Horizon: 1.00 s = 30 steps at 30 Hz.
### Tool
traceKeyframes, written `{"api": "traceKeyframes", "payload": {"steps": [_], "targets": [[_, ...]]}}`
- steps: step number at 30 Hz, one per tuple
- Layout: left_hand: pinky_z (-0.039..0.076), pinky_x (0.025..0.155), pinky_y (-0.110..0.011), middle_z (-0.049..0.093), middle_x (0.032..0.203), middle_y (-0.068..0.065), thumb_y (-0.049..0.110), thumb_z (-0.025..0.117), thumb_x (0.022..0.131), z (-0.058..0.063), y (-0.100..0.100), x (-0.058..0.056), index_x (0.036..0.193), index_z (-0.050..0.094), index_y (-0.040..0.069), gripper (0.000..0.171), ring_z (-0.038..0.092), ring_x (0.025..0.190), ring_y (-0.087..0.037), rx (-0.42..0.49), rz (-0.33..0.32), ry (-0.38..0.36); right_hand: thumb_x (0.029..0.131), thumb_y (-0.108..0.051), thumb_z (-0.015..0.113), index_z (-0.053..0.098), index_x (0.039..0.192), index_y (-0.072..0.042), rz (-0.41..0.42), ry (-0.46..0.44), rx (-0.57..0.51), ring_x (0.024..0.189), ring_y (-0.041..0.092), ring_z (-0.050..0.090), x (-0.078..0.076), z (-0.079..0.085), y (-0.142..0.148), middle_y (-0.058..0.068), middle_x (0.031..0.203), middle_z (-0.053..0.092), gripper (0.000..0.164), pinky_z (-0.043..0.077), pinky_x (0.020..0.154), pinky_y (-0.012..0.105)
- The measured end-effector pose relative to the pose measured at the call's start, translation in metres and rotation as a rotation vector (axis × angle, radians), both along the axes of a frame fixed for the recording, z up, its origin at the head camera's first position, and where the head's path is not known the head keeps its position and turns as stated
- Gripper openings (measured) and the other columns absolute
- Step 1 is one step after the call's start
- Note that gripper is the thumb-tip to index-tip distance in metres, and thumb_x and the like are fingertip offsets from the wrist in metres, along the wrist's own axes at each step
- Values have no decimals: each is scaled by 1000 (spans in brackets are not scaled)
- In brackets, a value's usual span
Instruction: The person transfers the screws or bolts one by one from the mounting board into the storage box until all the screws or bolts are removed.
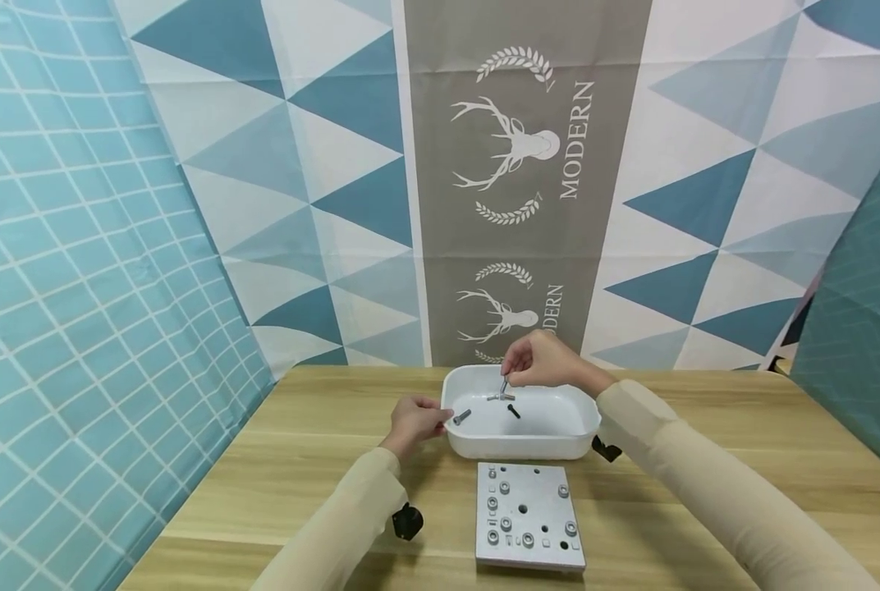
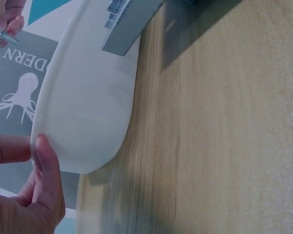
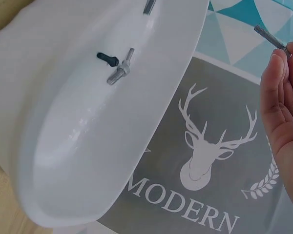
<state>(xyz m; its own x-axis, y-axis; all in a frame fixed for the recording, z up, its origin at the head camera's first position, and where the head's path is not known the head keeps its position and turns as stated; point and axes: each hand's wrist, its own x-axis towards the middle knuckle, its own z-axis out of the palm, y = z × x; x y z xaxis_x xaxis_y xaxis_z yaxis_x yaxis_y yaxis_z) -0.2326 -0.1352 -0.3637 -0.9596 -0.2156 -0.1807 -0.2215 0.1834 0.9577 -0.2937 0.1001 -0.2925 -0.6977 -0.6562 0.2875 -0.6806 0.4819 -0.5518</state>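
Observation:
A white plastic bin [image 1: 517,448] stands on the table, with several screws in it. My left hand [image 1: 416,419] grips the rim at its left end, thumb and fingers on either side of the wall, plain in the left wrist view. Above the bin, my right hand [image 1: 542,359] pinches a silver screw [image 3: 268,36] by one end, its threaded part sticking out. Inside lie a black screw [image 3: 107,59], silver screws [image 3: 119,73] touching one another beside it, and another silver screw [image 1: 462,416] near the left end.
In front of the bin lies a metal plate [image 1: 532,484] with holes and several socket-head screws set in it. Both stand on a wooden table [image 1: 322,435]. A patterned curtain [image 1: 366,205] hangs behind the far edge.

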Motion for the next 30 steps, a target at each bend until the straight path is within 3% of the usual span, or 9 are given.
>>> {"api": "traceKeyframes", "payload": {"steps": [21, 30], "targets": [[59, 59, -22, 57, 83, -9, 1, 73, 80, -1, -3, -7, 94, 62, -7, 19, 58, 60, -12, 23, -13, 35, 79, -6, 69, 73, 80, -7, -71, -24, -2, 63, 9, 61, -30, 0, 4, 5, 76, 72, 5, 54, 59, 20], [60, 61, -23, 56, 81, -8, 1, 73, 80, -4, -3, -4, 94, 61, -7, 19, 58, 60, -11, -2, -45, 19, 79, -6, 68, 73, 80, -6, -90, -37, 5, 62, 9, 59, -35, -5, 3, 4, 73, 70, 5, 53, 58, 20]]}}
